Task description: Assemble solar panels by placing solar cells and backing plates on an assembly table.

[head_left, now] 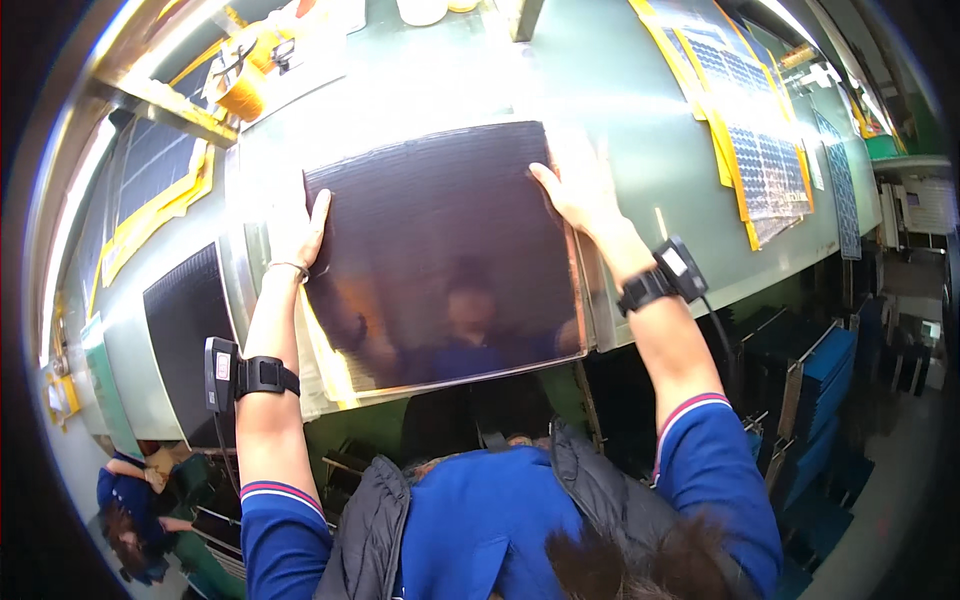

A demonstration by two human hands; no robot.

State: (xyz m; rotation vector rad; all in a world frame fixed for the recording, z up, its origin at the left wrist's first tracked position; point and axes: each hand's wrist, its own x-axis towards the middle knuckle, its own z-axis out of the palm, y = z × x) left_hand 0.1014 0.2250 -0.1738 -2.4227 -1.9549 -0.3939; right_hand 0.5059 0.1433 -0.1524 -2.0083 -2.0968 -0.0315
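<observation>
A glossy, dark rectangular solar panel [440, 250] with fine lines across it lies in front of me, tilted slightly on the pale table. My left hand [303, 228] grips its left edge, the thumb over the top face. At the upper part of the right edge, my right hand [580, 192] holds it the same way, thumb on the face. Bright glare washes out the fingers of both hands. Reflections show on the panel's surface. Along its near edge runs a thin light border, close to the table's front edge.
Left of me lies another dark panel [185, 320]. Panels edged with yellow tape stand at the far left [150, 170] and right [745, 120]. An orange roll [243, 95] sits at the upper left. Blue racked panels [820, 400] are low right; a co-worker [130, 510] is lower left.
</observation>
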